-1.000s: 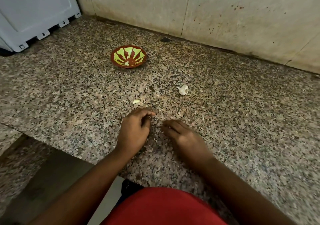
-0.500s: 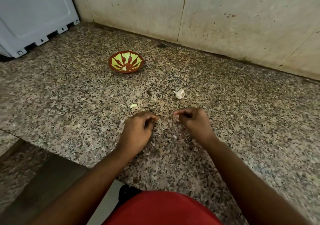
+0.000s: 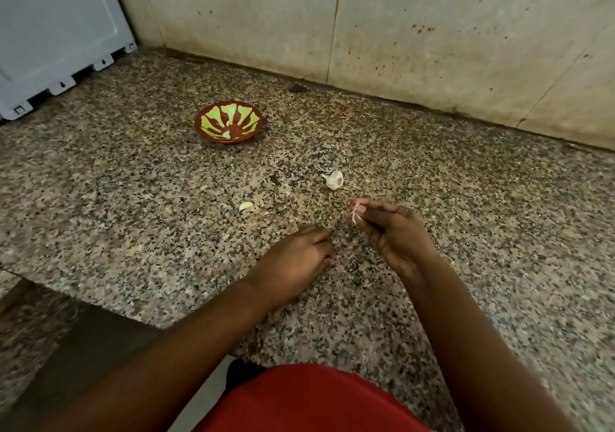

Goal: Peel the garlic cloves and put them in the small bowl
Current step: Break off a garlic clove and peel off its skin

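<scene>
You're going bare-armed here, no sleeves showing anywhere up either forearm. Your left hand [image 3: 296, 258] and right hand [image 3: 396, 235] are wearing nothing, no rings or watch. You're wearing something red [image 3: 309, 401], plain fabric, showing at the bottom edge.

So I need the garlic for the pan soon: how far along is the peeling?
Early days. Done: one peeled clove lies on the counter, not yet in the bowl, which looks empty. In hand: the right hand pinches a bit of skin; the left hand rests curled on the counter, contents hidden. Left: the rest of the bulb, and moving cloves to the bowl.
</scene>
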